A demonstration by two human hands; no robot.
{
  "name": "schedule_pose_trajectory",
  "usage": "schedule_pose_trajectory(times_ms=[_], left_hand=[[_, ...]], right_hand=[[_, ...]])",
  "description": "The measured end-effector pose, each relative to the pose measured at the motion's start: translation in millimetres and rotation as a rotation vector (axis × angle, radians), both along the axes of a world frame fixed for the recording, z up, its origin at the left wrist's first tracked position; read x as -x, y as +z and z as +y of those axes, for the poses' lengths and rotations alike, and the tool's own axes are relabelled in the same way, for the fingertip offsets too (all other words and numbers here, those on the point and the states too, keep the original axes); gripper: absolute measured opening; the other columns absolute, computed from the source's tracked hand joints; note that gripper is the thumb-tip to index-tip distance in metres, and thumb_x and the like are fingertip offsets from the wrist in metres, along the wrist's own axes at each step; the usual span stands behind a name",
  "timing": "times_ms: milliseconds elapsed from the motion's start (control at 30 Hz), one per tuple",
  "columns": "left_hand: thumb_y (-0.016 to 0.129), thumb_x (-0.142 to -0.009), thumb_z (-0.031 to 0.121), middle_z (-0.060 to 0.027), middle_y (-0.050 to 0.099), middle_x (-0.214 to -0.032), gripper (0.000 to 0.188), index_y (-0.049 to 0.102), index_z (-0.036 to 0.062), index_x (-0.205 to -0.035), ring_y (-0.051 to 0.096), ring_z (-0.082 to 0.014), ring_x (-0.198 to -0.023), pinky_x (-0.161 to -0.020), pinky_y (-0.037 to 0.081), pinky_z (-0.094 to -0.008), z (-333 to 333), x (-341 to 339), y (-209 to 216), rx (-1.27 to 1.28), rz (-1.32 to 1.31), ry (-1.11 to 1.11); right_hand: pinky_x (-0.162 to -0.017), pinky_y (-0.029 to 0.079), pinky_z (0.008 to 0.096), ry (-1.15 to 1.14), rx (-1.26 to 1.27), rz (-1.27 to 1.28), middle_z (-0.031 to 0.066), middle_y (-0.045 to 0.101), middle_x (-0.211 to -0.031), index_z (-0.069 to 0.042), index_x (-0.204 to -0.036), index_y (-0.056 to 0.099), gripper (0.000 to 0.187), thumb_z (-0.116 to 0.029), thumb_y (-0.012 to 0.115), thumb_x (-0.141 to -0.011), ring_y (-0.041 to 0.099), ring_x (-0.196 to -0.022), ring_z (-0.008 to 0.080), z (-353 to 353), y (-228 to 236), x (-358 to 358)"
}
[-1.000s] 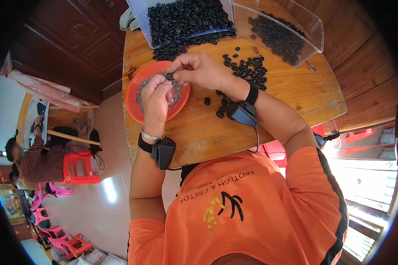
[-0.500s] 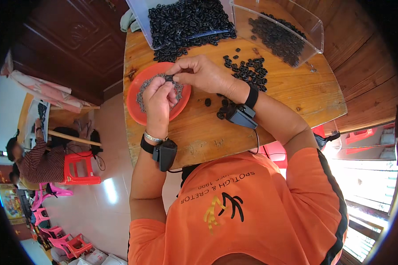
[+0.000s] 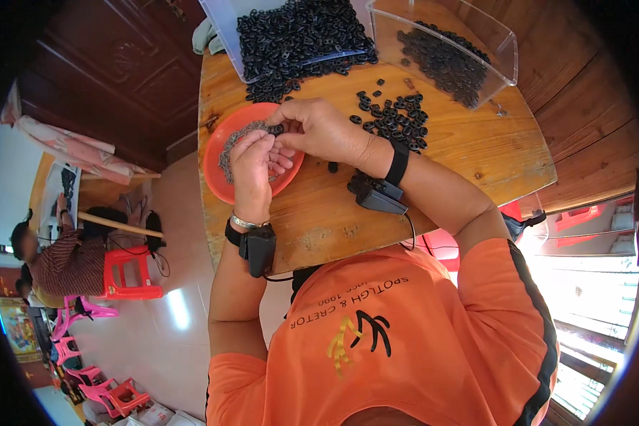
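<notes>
Over a red-orange bowl [image 3: 215, 157] of small grey metal pieces [image 3: 228, 153], my two hands meet at their fingertips. The thumb and forefinger of my right hand [image 3: 323, 131] pinch a small black oval plastic part [image 3: 275, 130]. From the left, the fingers of my left hand [image 3: 250, 167] are pressed together right beside that part. Whatever lies between them is too small to make out. Several loose black oval parts [image 3: 397, 121] are spread on the table to the right of my right hand, and a few more lie by its wrist.
A translucent bin [image 3: 224, 35] tipped toward me spills a heap of black parts [image 3: 305, 35] at the far side. A clear plastic box [image 3: 504, 71] with more parts stands at the far right of the wooden table [image 3: 476, 156]. At left, a person [image 3: 64, 259] sits at another table.
My right hand has turned and closed in over the black part, now lower over the bowl. My left fingers have shifted slightly and their lower ones have spread a little.
</notes>
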State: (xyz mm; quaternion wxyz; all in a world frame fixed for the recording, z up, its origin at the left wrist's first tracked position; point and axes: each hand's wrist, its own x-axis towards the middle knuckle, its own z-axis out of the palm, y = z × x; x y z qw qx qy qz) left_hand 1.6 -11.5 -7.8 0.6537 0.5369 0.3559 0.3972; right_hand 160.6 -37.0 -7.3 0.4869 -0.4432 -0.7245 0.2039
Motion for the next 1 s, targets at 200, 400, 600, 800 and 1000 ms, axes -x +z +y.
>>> schedule_pose_trajectory(times_ms=[200, 400, 600, 800, 1000], left_hand=[[0.045, -0.088, 0.017, -0.0083, 0.061, -0.069, 0.022, 0.058, 0.0005, -0.084, 0.055, -0.0125, -0.052, -0.047, 0.043, -0.0208, 3, 1, -4, 0.004, -0.044, -0.025], [0.043, -0.090, 0.016, -0.0067, 0.061, -0.069, 0.022, 0.057, 0.0013, -0.083, 0.055, -0.0109, -0.052, -0.046, 0.043, -0.0201, 7, -4, -12, 0.000, -0.019, -0.043], [0.042, -0.091, 0.014, -0.0063, 0.061, -0.068, 0.021, 0.057, 0.0016, -0.084, 0.056, -0.0118, -0.051, -0.045, 0.044, -0.0197, 6, -6, -15, 0.070, -0.049, -0.052], [0.042, -0.089, 0.013, -0.0087, 0.061, -0.068, 0.020, 0.057, 0.0004, -0.084, 0.057, -0.0145, -0.051, -0.046, 0.045, -0.0213, -1, -7, -8, 0.075, -0.091, 0.010], [0.039, -0.087, 0.011, -0.0098, 0.060, -0.067, 0.022, 0.057, -0.0022, -0.088, 0.057, -0.0157, -0.051, -0.046, 0.045, -0.0228, -2, -6, -5, 0.047, -0.081, 0.032]], right_hand=[[-0.068, 0.051, 0.0341, -0.026, -0.133, -0.174, 0.0141, 0.063, -0.090, -0.001, -0.095, 0.061, 0.024, -0.009, 0.067, -0.073, 0.062, -0.076, 0.0282, -3, 3, -1], [-0.070, 0.050, 0.0355, -0.061, -0.216, -0.356, 0.0121, 0.061, -0.091, -0.004, -0.097, 0.060, 0.023, -0.008, 0.062, -0.074, 0.060, -0.082, 0.0306, -3, -2, 2], [-0.066, 0.049, 0.0365, -0.119, -0.287, -0.493, 0.0122, 0.057, -0.079, -0.003, -0.088, 0.055, 0.014, -0.009, 0.059, -0.075, 0.059, -0.075, 0.0300, -2, -9, 3], [-0.063, 0.049, 0.0360, -0.149, -0.399, -0.489, 0.0122, 0.056, -0.075, -0.003, -0.082, 0.053, 0.015, -0.010, 0.060, -0.071, 0.060, -0.072, 0.0291, -2, -7, 7], [-0.063, 0.050, 0.0361, -0.133, -0.414, -0.489, 0.0118, 0.059, -0.076, -0.003, -0.083, 0.055, 0.016, -0.011, 0.060, -0.070, 0.061, -0.071, 0.0287, -2, -5, 7]])
